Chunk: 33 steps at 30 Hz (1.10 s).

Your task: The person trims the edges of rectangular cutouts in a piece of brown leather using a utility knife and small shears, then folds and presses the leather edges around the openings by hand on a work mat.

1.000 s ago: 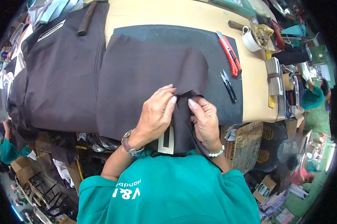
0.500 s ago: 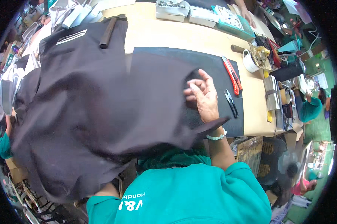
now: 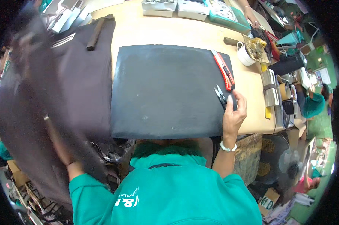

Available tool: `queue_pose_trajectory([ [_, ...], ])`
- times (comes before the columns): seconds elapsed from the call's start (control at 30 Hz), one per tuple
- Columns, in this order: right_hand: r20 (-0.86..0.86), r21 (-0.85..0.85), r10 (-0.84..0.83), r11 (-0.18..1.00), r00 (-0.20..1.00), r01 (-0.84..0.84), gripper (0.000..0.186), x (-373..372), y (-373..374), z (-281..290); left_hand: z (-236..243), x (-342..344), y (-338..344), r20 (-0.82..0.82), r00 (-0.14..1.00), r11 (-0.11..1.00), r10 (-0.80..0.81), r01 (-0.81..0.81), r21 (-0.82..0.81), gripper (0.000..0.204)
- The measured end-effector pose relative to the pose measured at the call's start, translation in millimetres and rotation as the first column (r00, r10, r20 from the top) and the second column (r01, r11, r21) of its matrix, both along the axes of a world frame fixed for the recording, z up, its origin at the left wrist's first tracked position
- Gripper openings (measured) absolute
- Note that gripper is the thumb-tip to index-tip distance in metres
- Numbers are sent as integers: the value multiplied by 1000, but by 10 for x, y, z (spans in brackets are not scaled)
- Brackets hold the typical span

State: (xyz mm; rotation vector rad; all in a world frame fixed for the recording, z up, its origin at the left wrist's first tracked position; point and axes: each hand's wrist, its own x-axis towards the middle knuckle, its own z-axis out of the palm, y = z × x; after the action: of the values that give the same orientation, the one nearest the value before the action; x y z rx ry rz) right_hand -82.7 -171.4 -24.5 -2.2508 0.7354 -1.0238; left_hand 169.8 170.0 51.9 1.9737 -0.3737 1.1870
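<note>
My left hand (image 3: 60,148) is motion-blurred among dark brown fabric (image 3: 30,146) swept to the left; its grip is unclear. The stacked fabric (image 3: 83,93) lies left of the dark cutting mat (image 3: 165,93), with a white slotted strip and a dark bar (image 3: 96,33) on top. On the mat's right side lie a red utility knife (image 3: 221,65) and black thread snips (image 3: 218,93). My right hand (image 3: 235,103) hovers at or on the snips' handles, thumb and fingers apart; contact is hard to make out.
Boxes (image 3: 158,7), a teal tray (image 3: 225,15) and a co-worker's hand (image 3: 252,18) are at the table's (image 3: 147,33) back. A white mug (image 3: 246,56) and bundled pieces (image 3: 270,90) line the right. Other workers sit far right and left. A fan (image 3: 285,165) stands below.
The large fabric piece has left the mat toward the far left, exposing its surface. My left hand has gone left with it. My right hand has moved right to the snips, releasing the fabric.
</note>
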Motion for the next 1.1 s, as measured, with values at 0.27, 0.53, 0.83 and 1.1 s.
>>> queue_pose_trajectory([
  [0.27, -102, 15, -22, 1000, 995, 23, 26, -211, -32, -74, -753, -120, -2071, -720, 583, 715, -377, 677, 174, 36],
  [0.53, -237, -44, -48, 998, 970, 38, 19, -217, -33, -108, -558, -989, -1436, -656, 681, 424, -324, 725, 543, 55],
  [0.83, 191, 538, 181, 803, 965, -257, 14, 234, 141, 103, -636, -586, -1445, -510, 750, 531, -422, 660, 531, 50],
  [1.1, 4, 790, 401, 560, 916, -248, 36, 752, -109, 158, -1096, 175, -1773, -536, 821, 596, -196, 534, 600, 59],
])
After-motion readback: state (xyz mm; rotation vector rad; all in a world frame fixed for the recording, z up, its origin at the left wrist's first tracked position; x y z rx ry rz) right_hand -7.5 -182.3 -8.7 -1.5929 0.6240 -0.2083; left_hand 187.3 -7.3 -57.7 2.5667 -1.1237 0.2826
